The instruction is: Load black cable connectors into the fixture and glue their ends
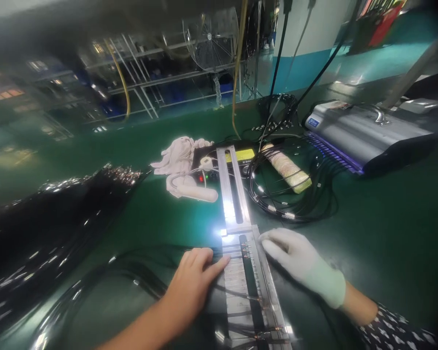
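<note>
While the bare left hand (193, 277) is held half uncurled, nothing gripped, thin black cables (235, 251), laid crosswise on the long silver metal jig (236, 278), are touched by its thumb; whether anything is pinched by the white-gloved right hand (301, 262), farther off, cannot be told.

The black box (245, 163) reads "ZI DON", the blue label (314, 122) on the grey lamp (365, 132) "365".

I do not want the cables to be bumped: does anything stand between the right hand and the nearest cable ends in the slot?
Yes: the metal rail along the right side of the fixture lies between the gloved right hand and the cable ends in the dark slot. I see nothing else between them.
</note>
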### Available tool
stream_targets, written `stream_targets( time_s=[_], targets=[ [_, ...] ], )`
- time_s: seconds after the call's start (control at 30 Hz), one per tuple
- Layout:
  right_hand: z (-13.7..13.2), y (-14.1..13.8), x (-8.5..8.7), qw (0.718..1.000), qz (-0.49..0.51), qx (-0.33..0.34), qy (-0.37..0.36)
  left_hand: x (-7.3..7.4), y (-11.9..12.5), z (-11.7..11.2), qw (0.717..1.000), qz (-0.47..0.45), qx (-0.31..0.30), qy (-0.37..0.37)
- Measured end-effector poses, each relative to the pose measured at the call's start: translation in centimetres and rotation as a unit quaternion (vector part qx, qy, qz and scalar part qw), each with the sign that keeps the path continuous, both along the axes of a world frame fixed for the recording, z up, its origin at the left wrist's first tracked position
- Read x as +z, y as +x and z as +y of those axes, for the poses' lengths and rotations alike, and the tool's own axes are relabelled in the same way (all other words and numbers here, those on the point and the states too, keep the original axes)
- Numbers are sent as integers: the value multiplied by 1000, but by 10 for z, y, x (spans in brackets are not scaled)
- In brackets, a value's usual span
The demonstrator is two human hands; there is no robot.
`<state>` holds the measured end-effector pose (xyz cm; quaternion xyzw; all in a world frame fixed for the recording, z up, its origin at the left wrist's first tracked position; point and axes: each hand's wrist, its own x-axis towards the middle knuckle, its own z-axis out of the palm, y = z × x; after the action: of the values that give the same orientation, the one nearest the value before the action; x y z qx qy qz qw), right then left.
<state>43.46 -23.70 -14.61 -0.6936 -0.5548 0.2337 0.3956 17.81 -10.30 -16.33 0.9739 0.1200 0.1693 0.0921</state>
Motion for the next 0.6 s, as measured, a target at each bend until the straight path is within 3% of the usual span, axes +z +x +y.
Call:
stream_targets(
  time_s=[0.13, 0.27, 0.43, 0.53, 0.6],
  targets=[
    [0, 1, -2, 1000, -12, -7, 20, 9, 1, 0, 1000, 2, 1, -26],
    [-9, -4, 3, 999, -16, -5, 51, 16, 13, -26, 996, -4, -31, -88],
    [-27, -24, 11, 989, -64, 91, 97, 20, 41, -55, 990, 24, -85, -112],
    [-30, -34, 11, 976, -127, 124, 130, 20, 43, -50, 991, -9, -71, -114],
    [-29, -36, 9, 968, -154, 135, 147, 18, 30, -36, 994, -45, -55, -85]
  ],
)
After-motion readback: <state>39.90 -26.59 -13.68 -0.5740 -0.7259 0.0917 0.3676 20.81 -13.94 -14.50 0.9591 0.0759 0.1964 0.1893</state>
